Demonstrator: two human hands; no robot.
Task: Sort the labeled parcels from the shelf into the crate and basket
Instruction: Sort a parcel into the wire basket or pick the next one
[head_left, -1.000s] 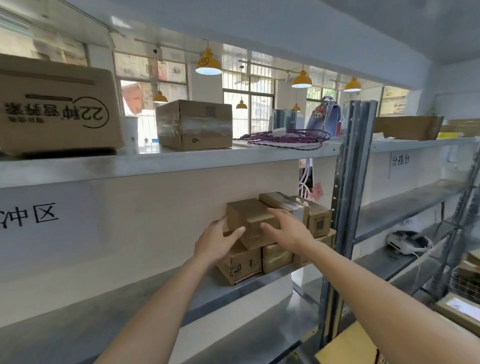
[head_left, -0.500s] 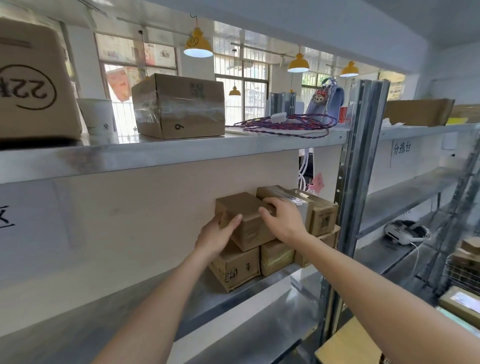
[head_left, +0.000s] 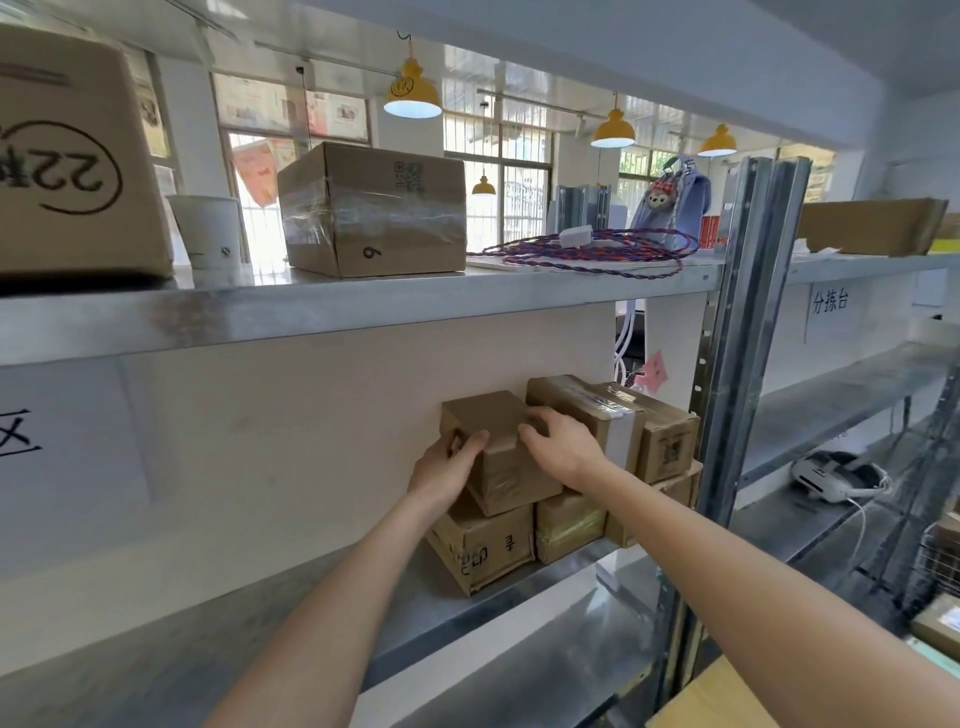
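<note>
A small stack of brown cardboard parcels sits on the middle metal shelf against the back board. The top-left parcel is held between both hands. My left hand grips its left side, thumb on the front edge. My right hand curls over its top right corner. Beside it lie a taped parcel and a parcel with a QR code. Below are a parcel with black writing and two more, partly hidden.
The upper shelf carries a taped box marked 6, a large box, a paper cup and coiled cable. A steel upright stands right of the stack. A white device and wire basket lie at right.
The view has drawn closer to the shelf. Both hands have closed in on the top-left parcel, from reaching at its sides to holding it.
</note>
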